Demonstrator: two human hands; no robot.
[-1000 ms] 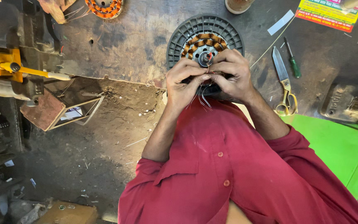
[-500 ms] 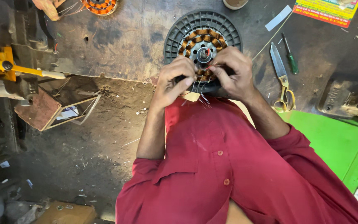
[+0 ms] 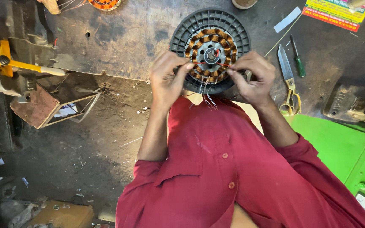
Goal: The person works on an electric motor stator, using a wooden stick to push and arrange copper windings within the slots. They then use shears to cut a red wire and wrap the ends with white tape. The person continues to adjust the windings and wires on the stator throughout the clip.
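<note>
A round dark grey motor housing lies on the worn workbench, with a ring of copper-wound stator coils inside it. My left hand and my right hand sit at its near edge, one on each side. Between their pinched fingertips a thin red wire runs taut across the coils. Several loose thin wires hang down from the stator toward my red shirt.
Scissors with yellow handles and a green-handled screwdriver lie right of the housing. A yellow-handled tool sits at the left, a small wooden box below it. A green surface is at the lower right.
My hands were close together over the stator's near edge; they have moved apart, drawing the red wire out straight between them. The view has also shifted a little.
</note>
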